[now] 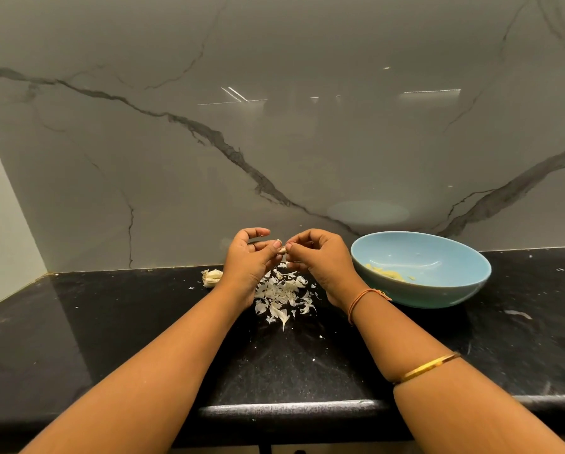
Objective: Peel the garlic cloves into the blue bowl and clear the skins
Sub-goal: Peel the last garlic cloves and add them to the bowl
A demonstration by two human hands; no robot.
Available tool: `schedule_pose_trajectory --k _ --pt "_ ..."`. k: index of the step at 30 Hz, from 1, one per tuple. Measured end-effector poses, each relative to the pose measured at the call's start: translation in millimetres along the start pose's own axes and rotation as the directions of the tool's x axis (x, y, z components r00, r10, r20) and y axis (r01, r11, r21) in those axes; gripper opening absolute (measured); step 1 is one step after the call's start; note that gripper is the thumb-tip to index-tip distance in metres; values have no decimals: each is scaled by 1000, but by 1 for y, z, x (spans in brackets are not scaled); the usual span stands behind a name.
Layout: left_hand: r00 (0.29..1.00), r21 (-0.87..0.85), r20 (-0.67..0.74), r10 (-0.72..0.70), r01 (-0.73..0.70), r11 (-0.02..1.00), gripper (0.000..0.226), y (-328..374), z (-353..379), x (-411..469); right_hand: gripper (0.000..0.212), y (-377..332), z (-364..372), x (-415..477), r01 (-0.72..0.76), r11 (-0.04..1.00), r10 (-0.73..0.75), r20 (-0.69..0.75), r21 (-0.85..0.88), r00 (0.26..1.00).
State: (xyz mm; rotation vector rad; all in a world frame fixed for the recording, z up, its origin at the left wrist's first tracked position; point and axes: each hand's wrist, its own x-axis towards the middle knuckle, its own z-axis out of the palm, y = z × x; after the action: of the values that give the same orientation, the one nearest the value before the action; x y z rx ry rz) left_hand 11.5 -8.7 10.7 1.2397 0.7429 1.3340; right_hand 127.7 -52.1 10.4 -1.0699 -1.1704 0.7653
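A small garlic clove (283,249) is pinched between the fingertips of my left hand (249,261) and my right hand (320,257), both raised above the black counter (143,322). Directly below them lies a pile of white garlic skins (282,294). The blue bowl (451,290) stands to the right of my right hand and holds several pale peeled cloves (389,273). A partly broken garlic bulb (212,277) lies on the counter just left of my left hand.
A glossy marble backsplash (274,142) rises right behind the counter. Small skin flecks are scattered over the counter. The counter's front edge (291,407) runs under my forearms. A side wall (2,208) closes the left end.
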Motion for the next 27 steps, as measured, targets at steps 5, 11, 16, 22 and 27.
schedule_pose_trajectory --k 5,11,16,22,27 --pt "998 -71 -48 -28 24 997 17 2 -1 1 13 -3 -2 0 -19 996 21 -18 91 1000" --pt "993 240 -86 83 -61 969 19 -3 -1 0 18 -3 -2 0 -21 993 23 -10 118 1000" --pt "997 388 -41 72 -50 920 28 -4 -2 0 15 -5 -3 0 -34 984 39 -24 176 999" --pt "992 317 74 101 -120 941 2 -3 -1 -2 9 -5 -4 -1 -27 982 37 -49 186 998" --pt "988 305 125 93 -128 944 8 -3 -2 -3 8 -5 -4 -1 -23 985 32 -51 170 998"
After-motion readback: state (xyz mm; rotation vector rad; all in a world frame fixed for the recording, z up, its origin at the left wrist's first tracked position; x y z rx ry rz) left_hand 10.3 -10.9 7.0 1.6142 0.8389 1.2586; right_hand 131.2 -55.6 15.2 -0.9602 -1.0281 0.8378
